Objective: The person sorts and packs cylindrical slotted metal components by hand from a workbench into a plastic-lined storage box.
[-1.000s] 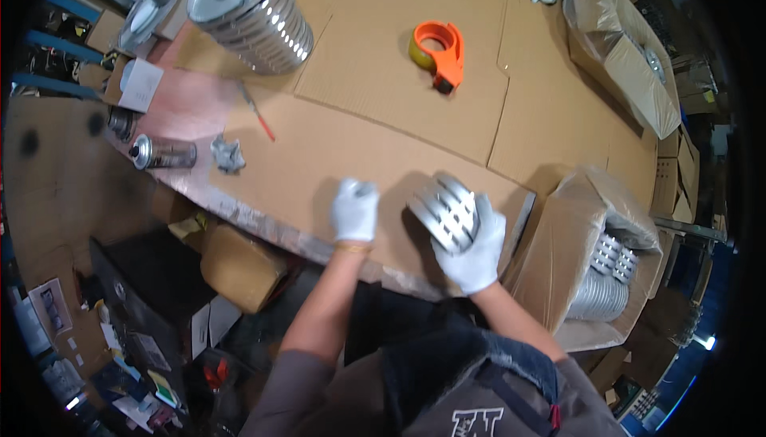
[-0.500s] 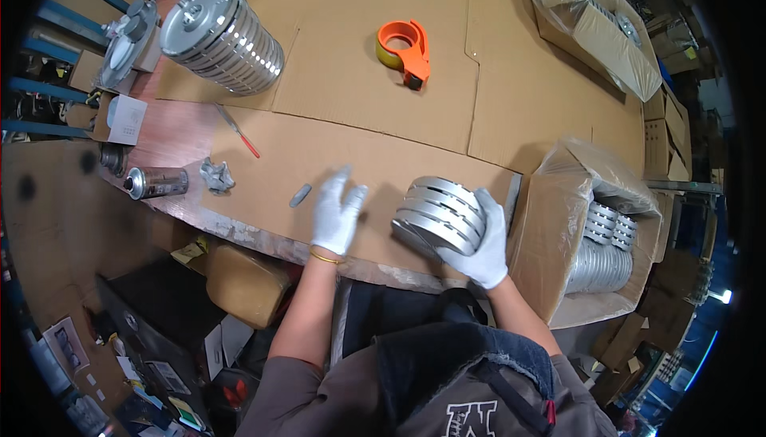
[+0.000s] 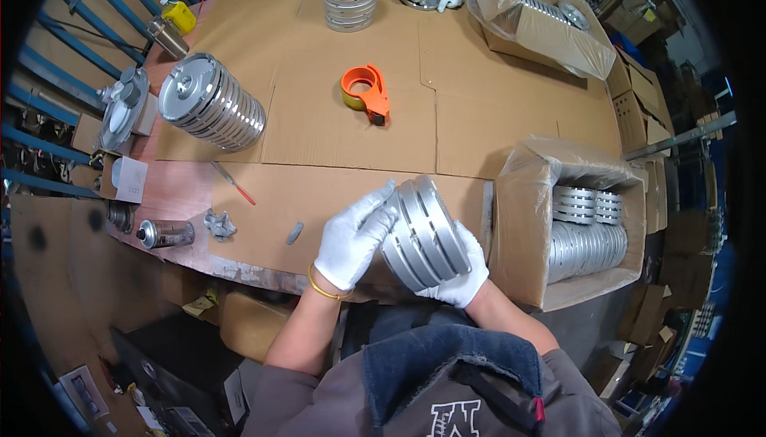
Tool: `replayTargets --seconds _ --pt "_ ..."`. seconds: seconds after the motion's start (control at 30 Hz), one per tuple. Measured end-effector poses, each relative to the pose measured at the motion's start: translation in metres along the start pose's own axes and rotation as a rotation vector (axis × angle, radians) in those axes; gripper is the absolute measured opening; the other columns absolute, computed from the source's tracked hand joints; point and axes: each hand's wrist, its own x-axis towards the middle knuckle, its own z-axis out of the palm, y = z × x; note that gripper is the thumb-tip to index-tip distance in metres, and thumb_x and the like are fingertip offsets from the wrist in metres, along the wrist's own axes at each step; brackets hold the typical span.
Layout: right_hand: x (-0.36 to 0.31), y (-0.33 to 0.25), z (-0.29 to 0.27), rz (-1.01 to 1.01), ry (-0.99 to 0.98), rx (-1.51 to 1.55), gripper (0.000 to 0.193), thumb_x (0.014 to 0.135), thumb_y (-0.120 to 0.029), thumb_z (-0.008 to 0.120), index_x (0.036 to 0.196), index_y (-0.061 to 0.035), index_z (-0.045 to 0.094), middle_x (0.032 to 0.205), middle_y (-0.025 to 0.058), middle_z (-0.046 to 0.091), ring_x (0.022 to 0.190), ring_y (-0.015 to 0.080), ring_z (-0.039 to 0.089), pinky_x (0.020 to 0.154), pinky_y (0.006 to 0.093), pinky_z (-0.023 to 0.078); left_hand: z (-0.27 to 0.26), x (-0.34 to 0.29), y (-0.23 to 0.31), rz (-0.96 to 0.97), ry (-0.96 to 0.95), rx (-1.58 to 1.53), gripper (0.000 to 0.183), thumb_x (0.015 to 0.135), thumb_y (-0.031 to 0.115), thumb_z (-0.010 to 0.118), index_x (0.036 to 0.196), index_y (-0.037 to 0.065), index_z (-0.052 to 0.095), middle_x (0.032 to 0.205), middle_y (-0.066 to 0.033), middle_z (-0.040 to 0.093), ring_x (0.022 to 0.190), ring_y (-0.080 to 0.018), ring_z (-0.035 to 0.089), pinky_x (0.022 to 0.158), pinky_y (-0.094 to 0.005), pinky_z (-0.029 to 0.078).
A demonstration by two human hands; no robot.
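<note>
The stack is held above the table, axis roughly left to right. The right hand clasps its right underside; the left hand touches its left end, grip unclear.

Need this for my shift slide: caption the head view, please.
Right hand holds a ribbed metal part, left hand against it; tape dispenser beyond, open box to the right.
</note>
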Motion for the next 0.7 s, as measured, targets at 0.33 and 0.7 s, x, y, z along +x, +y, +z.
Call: replayTargets --seconds 0.33,0.7 --pt "-0.023 0.008 0.022 0.074 0.007 0.11 0.049 0.091 -0.054 0.035 0.118 -0.0172 0.055 0.118 0.0098 0.057 0.103 0.0315 0.056 0.077 0.0501 0.049 -0.014 0.011 -0.04 -0.299 0.052 -0.288 0.048 0.095 0.034 0.047 0.124 -0.003 0.051 0.109 -0.0102 0.062 0.097 -0.0146 0.058 0.083 -0.0268 0.047" --pt "-0.037 0.006 0.033 -0.582 0.353 -0.985 0.088 0.086 -0.046 0.058 0.141 0.0055 0.013 0.126 0.0202 0.044 0.117 0.0257 0.046 0.099 0.0352 0.037 -0.007 -0.002 -0.101 -0.574 -0.279 -0.946 0.053 0.085 0.025 0.063 0.128 -0.001 0.045 0.12 -0.0122 0.056 0.115 -0.0258 0.051 0.1 -0.0391 0.04"
